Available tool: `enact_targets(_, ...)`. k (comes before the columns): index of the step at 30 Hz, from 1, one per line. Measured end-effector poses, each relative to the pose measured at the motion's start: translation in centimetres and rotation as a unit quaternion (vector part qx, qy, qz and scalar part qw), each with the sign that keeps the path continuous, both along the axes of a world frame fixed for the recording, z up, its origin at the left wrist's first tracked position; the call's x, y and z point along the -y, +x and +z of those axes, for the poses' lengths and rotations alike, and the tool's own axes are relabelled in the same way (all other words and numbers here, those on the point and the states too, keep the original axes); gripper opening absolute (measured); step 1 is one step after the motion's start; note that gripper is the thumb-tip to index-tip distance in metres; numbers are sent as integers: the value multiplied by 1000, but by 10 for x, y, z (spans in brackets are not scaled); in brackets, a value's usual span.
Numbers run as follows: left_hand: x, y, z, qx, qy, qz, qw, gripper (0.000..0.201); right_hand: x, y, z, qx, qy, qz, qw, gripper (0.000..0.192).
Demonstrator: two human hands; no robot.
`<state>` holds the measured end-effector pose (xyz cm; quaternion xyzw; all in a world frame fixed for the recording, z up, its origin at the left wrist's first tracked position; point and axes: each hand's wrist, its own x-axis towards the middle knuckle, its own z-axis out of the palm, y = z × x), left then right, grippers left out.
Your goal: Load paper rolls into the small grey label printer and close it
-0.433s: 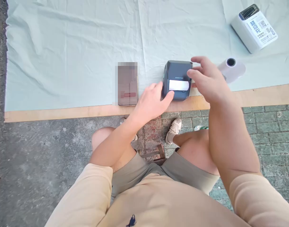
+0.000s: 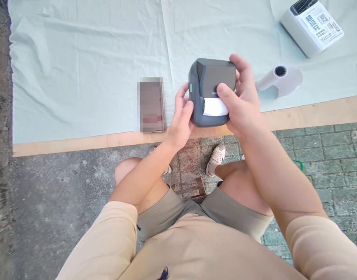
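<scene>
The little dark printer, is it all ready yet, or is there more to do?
Looks done: white paper already pokes out of the dark printer. In hand: the left hand and right hand both grip it, lifted off the cloth-covered table. Probably left: the paper roll lies loose on the cloth, and the phone and white printer sit untouched.

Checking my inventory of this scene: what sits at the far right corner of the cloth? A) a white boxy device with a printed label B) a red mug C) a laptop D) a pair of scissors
A: a white boxy device with a printed label lies on the cloth there.
</scene>
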<state>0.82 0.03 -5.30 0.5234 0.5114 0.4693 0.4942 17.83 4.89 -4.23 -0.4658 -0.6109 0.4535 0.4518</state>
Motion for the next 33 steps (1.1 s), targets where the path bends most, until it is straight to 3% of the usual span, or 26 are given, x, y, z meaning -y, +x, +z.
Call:
enact_targets(3,-7,3,7,166,-97,-24,981,61,5,-13,3,-77,-1,7,997,98)
enact_targets(7,-7,-2,24,234,-183,-38,954,62,9,-13,1,-45,18,5,999,100)
enact_targets(12,-3,-12,29,199,-205,-45,957,68,11,-6,4,39,15,4,999,79)
enact_targets(15,-2,-15,27,177,-197,-56,963,78,11,-5,7,78,2,6,997,78)
enact_targets(22,-2,-17,23,146,-185,-37,971,86,9,0,7,54,10,52,997,90)
enact_targets(29,-5,-11,21,178,-166,-32,969,80,7,-1,6,57,-7,23,998,71)
enact_targets(33,-6,-9,20,179,-175,-11,968,77,3,5,12,85,10,52,995,66)
